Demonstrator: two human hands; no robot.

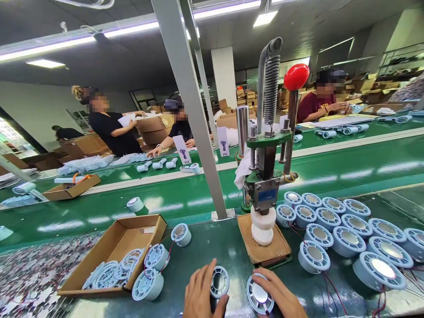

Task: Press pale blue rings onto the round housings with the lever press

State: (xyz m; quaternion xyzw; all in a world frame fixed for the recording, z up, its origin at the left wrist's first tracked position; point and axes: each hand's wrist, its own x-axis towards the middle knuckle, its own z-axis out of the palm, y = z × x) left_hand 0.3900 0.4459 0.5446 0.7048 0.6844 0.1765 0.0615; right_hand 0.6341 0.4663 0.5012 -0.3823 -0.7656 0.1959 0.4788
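Near the bottom middle, my left hand (202,292) has its fingers and thumb curved round a small round blue fan part (220,282) with a dark middle. To its right, my right hand (280,295) grips a blue fan housing (260,297) with slotted spokes and a shiny metal disc; its thumb is hidden. Both parts are close to the green worktop. Just beyond them stands a hand press (266,194) with a red-knobbed lever (296,77). White round blocks (263,227) sit under its ram, on a wooden base (245,234).
Several wired fan housings (349,240) crowd the right side. At left, a cardboard tray (96,292) holds blue rings (111,274), with more housings (148,285) beside it. A metal post (198,106) rises behind. People work across the green conveyor (179,198).
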